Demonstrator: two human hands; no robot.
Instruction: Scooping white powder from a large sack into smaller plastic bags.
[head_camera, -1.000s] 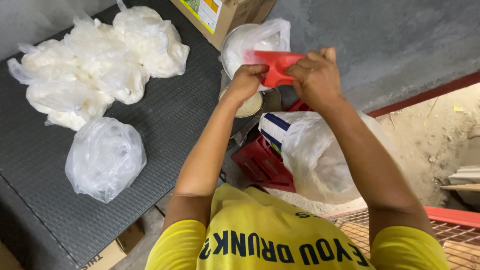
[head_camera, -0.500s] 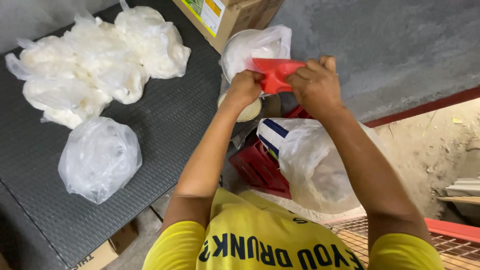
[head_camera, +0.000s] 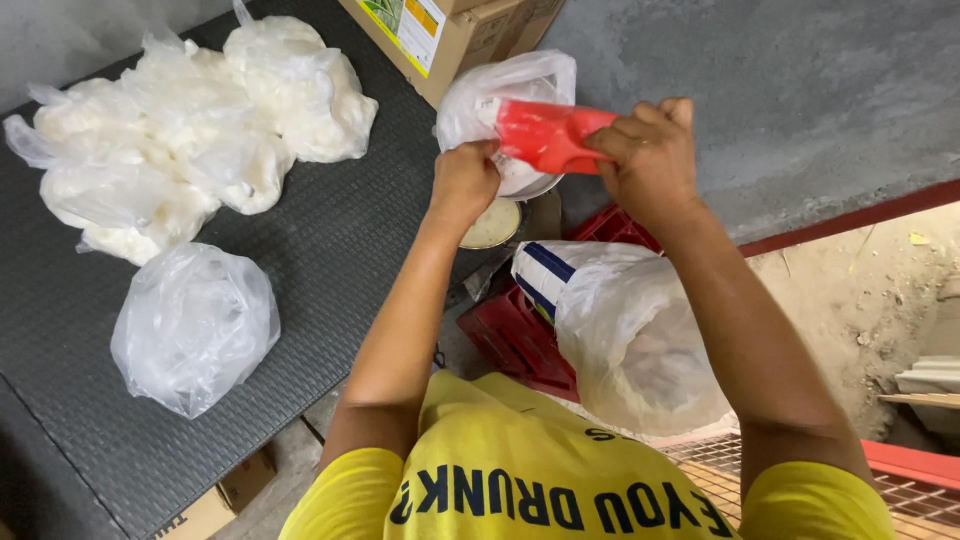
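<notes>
- Dark ribbed matting (head_camera: 330, 270) covers the work surface, with a grey concrete wall (head_camera: 800, 90) behind it.
- The left hand (head_camera: 465, 185) has its fingers curled shut on the edge of a thin plastic bag (head_camera: 510, 90) held up over the mat.
- The right hand (head_camera: 650, 160) has its fingers clamped on a red scoop (head_camera: 545, 135) whose front end sits in the mouth of that bag.
- Below the hands stand a red crate (head_camera: 520, 340) and a large open sack (head_camera: 630, 340).
- Filled, knotted bags (head_camera: 180, 150) lie heaped at the far left; one more bag (head_camera: 195, 325) lies alone nearer.
- A cardboard box (head_camera: 450, 30) stands at the mat's far edge.
</notes>
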